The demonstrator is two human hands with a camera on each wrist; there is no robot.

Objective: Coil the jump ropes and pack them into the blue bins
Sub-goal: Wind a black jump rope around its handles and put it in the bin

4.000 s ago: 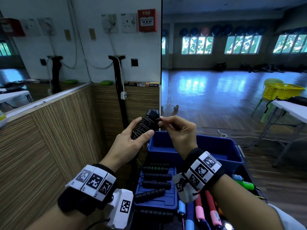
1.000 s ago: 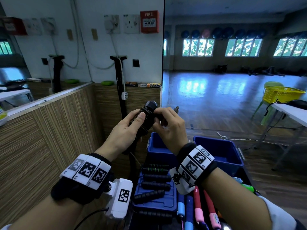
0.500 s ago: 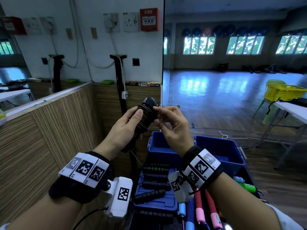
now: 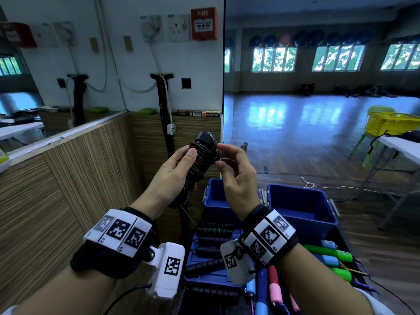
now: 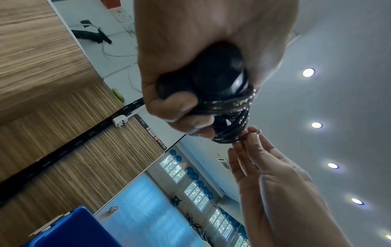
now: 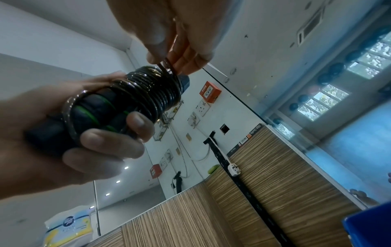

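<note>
My left hand (image 4: 175, 171) grips a pair of black jump rope handles with green rings (image 6: 95, 108), held up at chest height. A thin dark rope (image 4: 201, 159) is coiled in many turns around the handles' upper part (image 6: 156, 90). My right hand (image 4: 234, 171) pinches the last bit of rope (image 6: 167, 65) at the top of the coil, between thumb and fingertips (image 5: 247, 138). Two open blue bins (image 4: 302, 208) (image 4: 216, 196) stand below and beyond my hands.
Several more black handles lie on a blue lid (image 4: 211, 276) under my wrists. Pink, blue and green handles (image 4: 327, 258) lie to the right. A wood-panelled wall (image 4: 68, 178) with mirror is at left. A white table (image 4: 400, 146) and yellow basket (image 4: 391, 126) stand far right.
The right hand has shifted around the top of the coil, laying on further rope. The left hand keeps its grip, and the bundle has stayed at about the same height.
</note>
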